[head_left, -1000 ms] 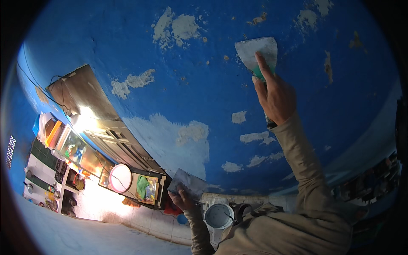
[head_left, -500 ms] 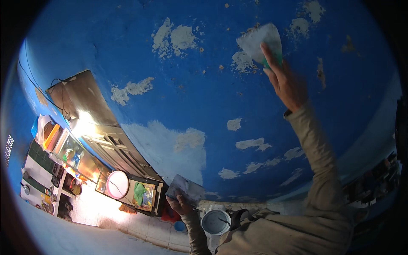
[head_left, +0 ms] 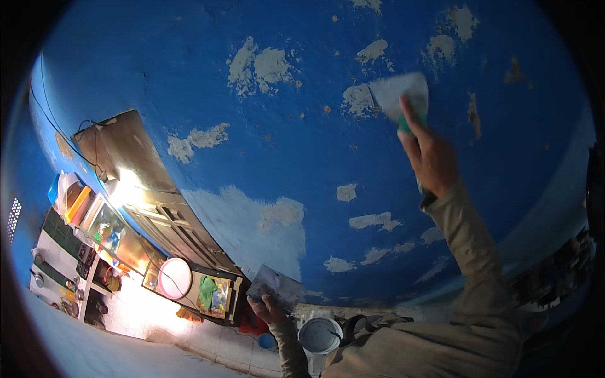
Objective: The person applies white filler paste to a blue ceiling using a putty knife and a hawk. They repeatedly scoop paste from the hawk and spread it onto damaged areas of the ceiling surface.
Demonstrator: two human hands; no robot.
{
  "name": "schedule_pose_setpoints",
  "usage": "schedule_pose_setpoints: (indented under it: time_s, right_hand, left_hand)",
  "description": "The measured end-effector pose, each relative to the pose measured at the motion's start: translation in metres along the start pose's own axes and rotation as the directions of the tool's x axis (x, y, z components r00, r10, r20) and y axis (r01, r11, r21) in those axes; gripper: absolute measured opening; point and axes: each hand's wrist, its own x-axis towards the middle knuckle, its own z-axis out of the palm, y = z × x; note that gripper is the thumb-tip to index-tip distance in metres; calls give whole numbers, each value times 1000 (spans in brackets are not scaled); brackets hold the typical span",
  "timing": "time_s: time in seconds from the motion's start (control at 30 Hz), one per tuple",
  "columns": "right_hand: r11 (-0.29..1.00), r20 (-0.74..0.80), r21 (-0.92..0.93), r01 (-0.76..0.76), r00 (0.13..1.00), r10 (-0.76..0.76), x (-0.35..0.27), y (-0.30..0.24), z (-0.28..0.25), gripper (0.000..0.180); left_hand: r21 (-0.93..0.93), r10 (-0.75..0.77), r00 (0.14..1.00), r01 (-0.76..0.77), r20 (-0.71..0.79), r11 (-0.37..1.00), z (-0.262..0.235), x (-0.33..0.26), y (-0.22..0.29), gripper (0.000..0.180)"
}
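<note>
Raised high against a blue wall (head_left: 353, 151), my right hand (head_left: 432, 154) is closed on a wide putty knife (head_left: 403, 91) with a green handle. Its forefinger is stretched along the blade, whose left edge is beside a pale filler patch (head_left: 358, 101). Low in front of me, my left hand (head_left: 268, 309) grips a second flat, wide scraper blade (head_left: 276, 286) with grey filler smeared on it; its handle is hidden. Several whitish patches are scattered over the wall around the right hand.
A pail (head_left: 320, 335) stands below, with a small blue container (head_left: 266, 341) near it. At the left are a brown door (head_left: 129, 148), a bright lamp (head_left: 126, 186), a round pink-rimmed basin (head_left: 174, 278), a green cloth (head_left: 207, 290) and cluttered shelves. Thin cables (head_left: 60, 135) hang along the left wall.
My right hand has moved the putty knife down and slightly right. A pale filler patch now shows where the blade was higher up. My left hand has barely moved.
</note>
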Motion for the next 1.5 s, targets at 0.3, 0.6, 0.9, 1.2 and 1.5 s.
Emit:
schedule_pose_setpoints:
  time_s: [0.3, 0.6, 0.9, 1.2, 1.5]
  right_hand:
    - [981, 122, -195, -23, 991, 48, 37, -22, 23, 61]
    - [937, 346, 346, 50, 921, -178, -90, -55, 32, 57]
    - [793, 597, 609, 12, 651, -469, -112, -133, 22, 58]
    - [868, 663, 407, 284, 562, -495, -140, -120, 34, 56]
    - [710, 642, 470, -524, 755, 132, -149, -25, 13, 56]
  left_hand:
    - [80, -27, 992, 37, -127, 996, 17, -4, 23, 51]
    - [246, 118, 988, -89, -102, 965, 47, 17, 51, 26]
    - [-45, -26, 997, 22, -76, 999, 68, 26, 105, 21]
    - [422, 173, 983, -132, -58, 897, 72, 13, 85, 30]
    - [35, -80, 964, 92, -255, 995, 51, 37, 75, 47]
